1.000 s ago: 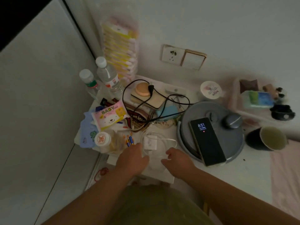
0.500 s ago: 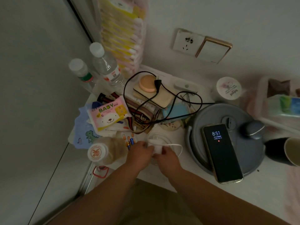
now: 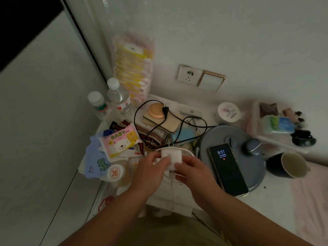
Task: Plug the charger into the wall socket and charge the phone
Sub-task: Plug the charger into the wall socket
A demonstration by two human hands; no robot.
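A white charger block (image 3: 172, 155) with its prongs pointing away from me is held between both hands, just above the cluttered table. My left hand (image 3: 150, 172) grips its left side and my right hand (image 3: 190, 172) its right side. Its white cable (image 3: 186, 151) loops behind the block and hangs down below my hands. The phone (image 3: 228, 168) lies screen up, lit, on a round grey lid (image 3: 236, 134) to the right. The white wall socket (image 3: 188, 75) is on the wall behind the table, with nothing plugged in.
A black cord with plug (image 3: 166, 110) snakes over a stack of small things at centre. Two water bottles (image 3: 119, 98) and a baby wipes pack (image 3: 120, 142) stand left. A dark cup (image 3: 289, 165) and a tray (image 3: 280, 142) are right. A switch plate (image 3: 211, 80) adjoins the socket.
Both hands closed in on the charger and lifted it off the table; the block now sits higher between my fingers, prongs visible. The phone has not moved.
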